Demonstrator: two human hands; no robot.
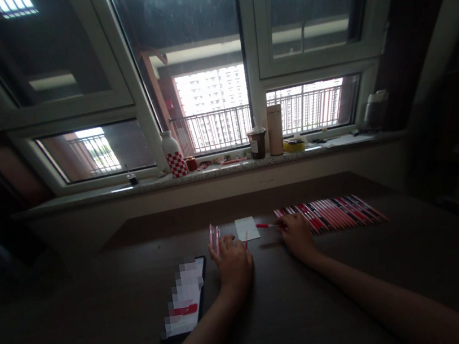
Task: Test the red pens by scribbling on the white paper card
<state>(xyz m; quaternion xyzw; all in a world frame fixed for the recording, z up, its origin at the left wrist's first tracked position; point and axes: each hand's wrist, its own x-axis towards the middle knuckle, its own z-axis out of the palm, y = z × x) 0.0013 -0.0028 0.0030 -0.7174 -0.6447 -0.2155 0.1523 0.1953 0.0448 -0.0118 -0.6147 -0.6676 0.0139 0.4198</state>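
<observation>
My left hand [232, 262] rests on the dark table [103, 303] with its fingers curled around a thin red pen part; two pinkish pens [213, 236] lie just beyond its fingertips. My right hand [297, 236] pinches a red pen [268, 225] whose tip points left toward a small white paper [246, 229]. A row of several red and dark pens [333, 212] lies side by side to the right of that hand.
A phone [186, 303] with a lit screen lies left of my left hand. The windowsill [88, 196] behind the table holds a red-checked white bottle [173, 154], a brown cup [257, 143], a tall beige tumbler [275, 129], a yellow tape roll [293, 145] and papers.
</observation>
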